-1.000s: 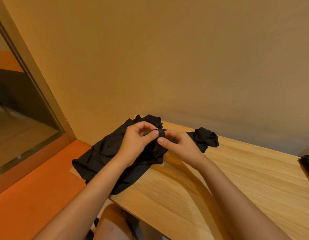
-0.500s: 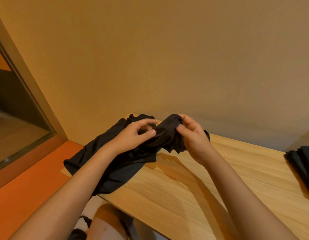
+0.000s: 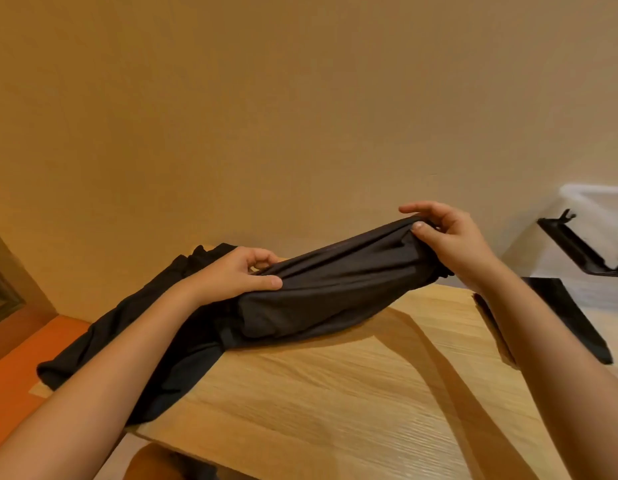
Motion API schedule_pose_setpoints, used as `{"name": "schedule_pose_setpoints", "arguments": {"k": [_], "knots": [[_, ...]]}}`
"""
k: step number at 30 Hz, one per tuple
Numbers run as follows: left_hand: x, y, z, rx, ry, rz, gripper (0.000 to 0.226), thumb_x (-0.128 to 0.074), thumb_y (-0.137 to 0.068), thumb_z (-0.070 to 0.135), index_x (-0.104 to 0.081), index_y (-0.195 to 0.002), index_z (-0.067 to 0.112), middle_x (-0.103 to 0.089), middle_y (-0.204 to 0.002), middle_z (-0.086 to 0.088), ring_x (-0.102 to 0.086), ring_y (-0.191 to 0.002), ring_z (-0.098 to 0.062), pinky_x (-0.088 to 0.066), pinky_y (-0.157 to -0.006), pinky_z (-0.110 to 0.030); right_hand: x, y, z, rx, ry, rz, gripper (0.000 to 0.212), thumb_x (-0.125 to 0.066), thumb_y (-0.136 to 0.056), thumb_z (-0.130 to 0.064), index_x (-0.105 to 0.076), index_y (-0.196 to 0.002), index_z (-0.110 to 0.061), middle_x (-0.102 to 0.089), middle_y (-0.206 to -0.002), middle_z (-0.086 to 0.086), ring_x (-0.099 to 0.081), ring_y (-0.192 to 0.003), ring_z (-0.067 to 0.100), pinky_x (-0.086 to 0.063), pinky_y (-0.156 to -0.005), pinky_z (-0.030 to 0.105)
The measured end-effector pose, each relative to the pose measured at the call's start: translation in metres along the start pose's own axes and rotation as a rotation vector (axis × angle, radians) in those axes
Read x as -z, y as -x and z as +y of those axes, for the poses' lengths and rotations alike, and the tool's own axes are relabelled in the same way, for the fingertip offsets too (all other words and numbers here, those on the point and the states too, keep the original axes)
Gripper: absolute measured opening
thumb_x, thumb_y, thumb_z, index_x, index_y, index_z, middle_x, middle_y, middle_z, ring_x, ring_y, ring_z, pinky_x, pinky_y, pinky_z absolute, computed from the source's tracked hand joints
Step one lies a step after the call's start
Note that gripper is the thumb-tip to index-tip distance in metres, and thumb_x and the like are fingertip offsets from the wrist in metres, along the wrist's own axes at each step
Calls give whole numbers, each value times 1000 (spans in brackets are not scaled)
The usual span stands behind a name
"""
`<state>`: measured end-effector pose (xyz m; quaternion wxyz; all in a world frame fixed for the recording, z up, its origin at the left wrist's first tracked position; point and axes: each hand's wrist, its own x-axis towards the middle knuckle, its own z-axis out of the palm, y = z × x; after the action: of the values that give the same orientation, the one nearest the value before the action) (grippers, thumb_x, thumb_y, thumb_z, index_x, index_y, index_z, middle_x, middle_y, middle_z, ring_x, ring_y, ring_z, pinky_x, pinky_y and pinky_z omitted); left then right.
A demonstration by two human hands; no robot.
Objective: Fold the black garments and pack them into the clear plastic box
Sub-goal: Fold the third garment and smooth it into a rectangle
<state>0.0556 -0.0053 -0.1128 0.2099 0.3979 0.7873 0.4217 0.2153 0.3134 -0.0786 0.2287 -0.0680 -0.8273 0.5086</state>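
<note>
The left hand pinches one end of a black garment between thumb and curled fingers; the right hand pinches the other end, held higher; the cloth stretches between them above the table, its loose remainder draped over the left edge; the clear plastic box stands at the far right, beyond the right hand.

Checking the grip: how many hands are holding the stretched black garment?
2. The left hand pinches the black garment at its lower end above the table; the right hand pinches its raised end.
</note>
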Motion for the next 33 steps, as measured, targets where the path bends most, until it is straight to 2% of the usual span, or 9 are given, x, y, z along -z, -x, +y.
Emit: {"name": "schedule_pose_setpoints", "arguments": {"k": [4,7,10,13,17,23,25,29,33], "knots": [[-4,-18,13,13,-36,-72,24,-74,-90,33,-72,-113,29,-72,-113,11,-72,-98,-13,-56,-84,-27,41,8,4,-22,-29,49,26,-58,-101,-15,-67,-115,-34,-69,-110,-6,-68,-96,13,-58,-74,26],[-8,-26,14,-15,84,-21,28,-74,-87,29,-71,-115,28,-74,-112,1,-72,-102,-19,-56,-89,-32,71,22,11,-79,-151,48,17,-59,-99,-10,-65,-108,-23,-73,-105,4,-70,-89,24,-57,-68,28],[-13,-30,9,-48,346,3,28,-77,-83,26,-71,-109,31,-75,-106,-10,-72,-95,-28,-60,-78,-31,93,38,22,-122,-256,25,20,-54,-98,0,-61,-90,-18,-69,-88,4,-66,-76,22,-55,-59,24],[-19,-32,3,-121,496,52,43,-92,-64,49,-71,-96,30,-70,-84,-5,-69,-75,-18,-57,-64,-23,103,52,32,-173,-344,-17,24,-51,-97,0,-62,-82,-15,-67,-81,3,-65,-70,18,-55,-56,22],[-25,-31,-4,-163,542,84,40,-93,-57,54,-75,-77,26,-70,-81,1,-67,-71,-10,-54,-66,-19,107,62,42,-205,-306,-95,36,-51,-96,-6,-72,-72,-21,-68,-86,8,-65,-76,22,-55,-59,25],[-15,-22,-8,-59,406,120,11,-74,-86,26,-82,-93,23,-75,-100,-6,-70,-98,-25,-58,-85,-31,107,63,43,-242,90,-220,31,-53,-101,-8,-79,-100,-23,-74,-104,3,-71,-93,21,-59,-77,32],[-9,-27,-11,-37,290,138,27,-61,-96,6,-81,-100,24,-75,-108,-4,-68,-105,-25,-55,-90,-36,107,58,41,-230,280,-309,33,-61,-98,-9,-72,-118,-32,-71,-111,-4,-71,-93,14,-59,-75,30],[2,-43,1,-44,189,191,44,-57,-98,-2,-81,-94,35,-74,-109,8,-67,-102,-9,-52,-79,-17,108,36,32,-190,529,-374,60,-60,-95,-5,-52,-138,-46,-56,-129,-14,-65,-102,12,-60,-79,30],[32,-78,32,-84,104,286,44,-53,-99,-4,-79,-98,32,-70,-117,1,-64,-110,-18,-53,-88,-27,119,-2,5,-116,527,-200,64,-54,-98,-1,-44,-145,-44,-48,-140,-9,-57,-107,8,-55,-78,24]]}}
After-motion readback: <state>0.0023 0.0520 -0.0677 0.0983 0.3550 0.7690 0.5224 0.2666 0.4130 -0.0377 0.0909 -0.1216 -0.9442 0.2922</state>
